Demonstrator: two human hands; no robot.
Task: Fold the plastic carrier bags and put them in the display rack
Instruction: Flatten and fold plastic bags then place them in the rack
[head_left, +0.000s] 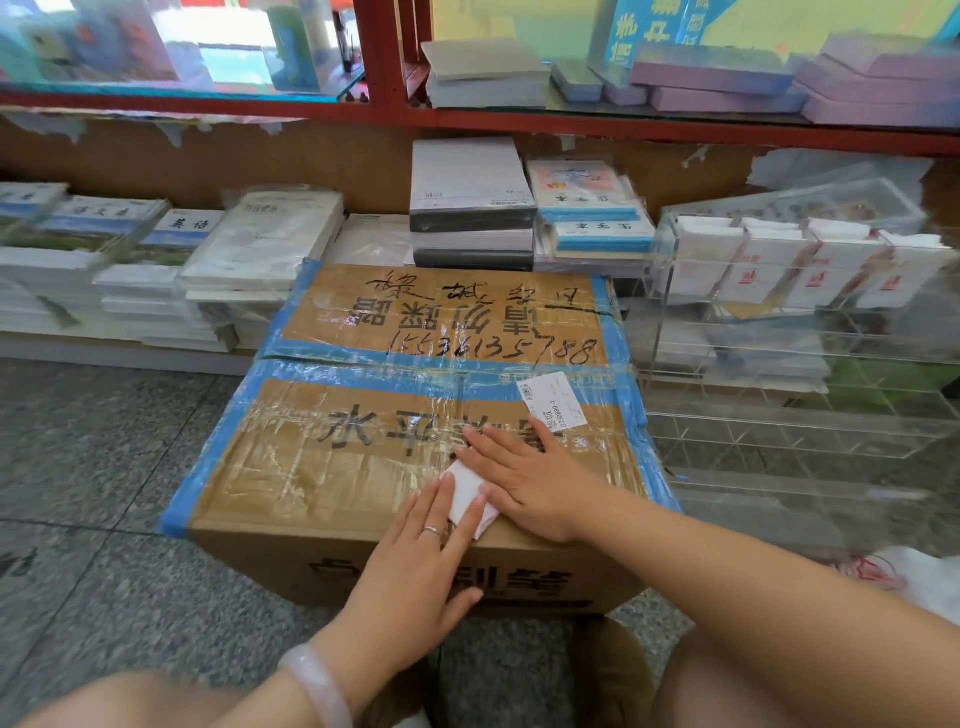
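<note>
A small folded white plastic bag (466, 498) lies near the front edge of a taped cardboard box (363, 457). My left hand (421, 561) lies flat with straight fingers pressing on the bag's left side. My right hand (530, 483) presses flat over the bag's right part, so most of the bag is hidden. To the right stands a clear acrylic display rack (795, 364); its top row holds several folded white bags (769, 265) with red print.
Stacks of exercise books (156, 270) and paper packs (472, 208) line the low shelf behind the box. A red-framed glass shelf (519, 117) runs above. More white plastic with red print (893, 571) lies on the tiled floor at lower right.
</note>
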